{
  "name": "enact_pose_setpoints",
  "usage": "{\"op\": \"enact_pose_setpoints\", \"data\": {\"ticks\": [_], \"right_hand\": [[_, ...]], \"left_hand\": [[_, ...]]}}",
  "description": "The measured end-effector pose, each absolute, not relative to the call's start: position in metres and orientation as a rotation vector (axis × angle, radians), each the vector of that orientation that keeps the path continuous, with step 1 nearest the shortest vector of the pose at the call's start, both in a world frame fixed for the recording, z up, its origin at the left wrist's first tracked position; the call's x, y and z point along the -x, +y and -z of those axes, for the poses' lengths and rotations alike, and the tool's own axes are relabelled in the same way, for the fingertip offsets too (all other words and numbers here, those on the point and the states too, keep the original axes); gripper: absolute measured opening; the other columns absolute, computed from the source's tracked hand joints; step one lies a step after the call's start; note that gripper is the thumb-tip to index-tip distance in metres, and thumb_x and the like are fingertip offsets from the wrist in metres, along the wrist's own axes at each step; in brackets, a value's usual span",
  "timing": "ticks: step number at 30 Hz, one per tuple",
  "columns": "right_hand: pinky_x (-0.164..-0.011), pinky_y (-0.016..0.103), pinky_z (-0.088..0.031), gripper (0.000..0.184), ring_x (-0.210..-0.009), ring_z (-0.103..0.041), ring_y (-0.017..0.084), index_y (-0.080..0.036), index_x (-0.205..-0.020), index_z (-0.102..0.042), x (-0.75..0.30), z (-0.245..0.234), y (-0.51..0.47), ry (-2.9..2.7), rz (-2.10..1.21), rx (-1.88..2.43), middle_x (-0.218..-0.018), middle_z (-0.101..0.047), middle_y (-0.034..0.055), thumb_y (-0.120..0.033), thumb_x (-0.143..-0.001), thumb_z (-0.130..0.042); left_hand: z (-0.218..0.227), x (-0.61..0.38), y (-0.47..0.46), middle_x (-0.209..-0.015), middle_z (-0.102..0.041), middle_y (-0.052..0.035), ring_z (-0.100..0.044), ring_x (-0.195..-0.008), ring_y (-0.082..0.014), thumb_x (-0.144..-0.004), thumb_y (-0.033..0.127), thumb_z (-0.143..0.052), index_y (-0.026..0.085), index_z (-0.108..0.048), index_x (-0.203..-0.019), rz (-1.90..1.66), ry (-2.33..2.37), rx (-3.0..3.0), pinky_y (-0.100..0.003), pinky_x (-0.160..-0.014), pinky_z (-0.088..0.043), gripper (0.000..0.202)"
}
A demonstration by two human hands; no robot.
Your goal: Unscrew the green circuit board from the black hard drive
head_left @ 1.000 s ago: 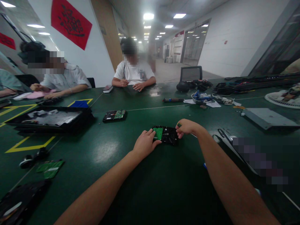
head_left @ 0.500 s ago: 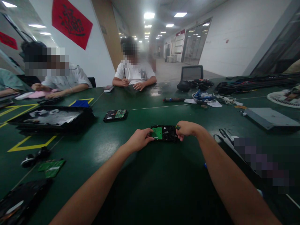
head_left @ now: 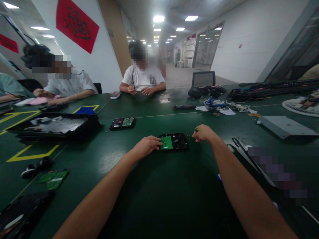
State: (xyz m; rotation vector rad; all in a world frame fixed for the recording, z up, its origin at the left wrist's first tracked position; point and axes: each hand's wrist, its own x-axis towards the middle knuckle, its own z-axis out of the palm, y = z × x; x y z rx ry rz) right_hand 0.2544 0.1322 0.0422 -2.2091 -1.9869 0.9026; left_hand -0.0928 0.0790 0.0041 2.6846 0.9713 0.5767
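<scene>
In the head view a hard drive (head_left: 179, 141) lies flat on the green table in front of me, its green circuit board facing up on the left half. My left hand (head_left: 148, 144) grips the drive's left end, fingertips on the board's edge. To the right of the drive, apart from it, my right hand (head_left: 203, 133) is closed around a small tool with a black and yellow handle (head_left: 196, 129), seemingly a screwdriver; its tip cannot be made out. Tiny bits, perhaps screws (head_left: 188, 135), lie between the drive and this hand.
Another hard drive (head_left: 122, 123) lies farther back on the left. A black tray (head_left: 52, 132) stands beyond my left arm, with loose circuit boards (head_left: 54, 178) nearer. A grey metal box (head_left: 286, 126) sits at right. Two people work across the table.
My right hand has moved off the drive's right end, a little to the right, with the tool still in it. The left hand stays on the drive, its fingers flatter.
</scene>
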Motion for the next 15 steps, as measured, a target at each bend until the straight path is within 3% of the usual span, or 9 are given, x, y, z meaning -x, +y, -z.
{"op": "enact_pose_setpoints", "data": {"ticks": [8, 15], "right_hand": [[-0.046, 0.022, -0.044, 0.013, -0.057, -0.065, 0.015, -0.013, -0.084, -0.072, -0.252, -0.04, 0.128, -1.944, -0.852, 2.271, -0.077, -0.075, 0.0105, -0.024, -0.084, -0.066], [-0.049, 0.02, -0.045, 0.012, -0.067, -0.07, 0.014, -0.015, -0.089, -0.07, -0.251, -0.035, 0.127, -1.932, -0.854, 2.238, -0.084, -0.075, 0.0079, -0.027, -0.086, -0.067]], "left_hand": [[-0.008, 0.081, 0.073, -0.114, -0.068, -0.0092, -0.064, -0.109, -0.0235, -0.095, 0.033, -0.063, 0.021, -0.073, -0.112, -0.435, 1.033, -2.803, -0.037, -0.095, -0.052, 0.023], [-0.007, 0.074, 0.07, -0.116, -0.064, -0.0083, -0.059, -0.109, -0.0248, -0.095, 0.041, -0.062, 0.022, -0.071, -0.106, -0.447, 1.09, -2.878, -0.038, -0.091, -0.05, 0.024]]}}
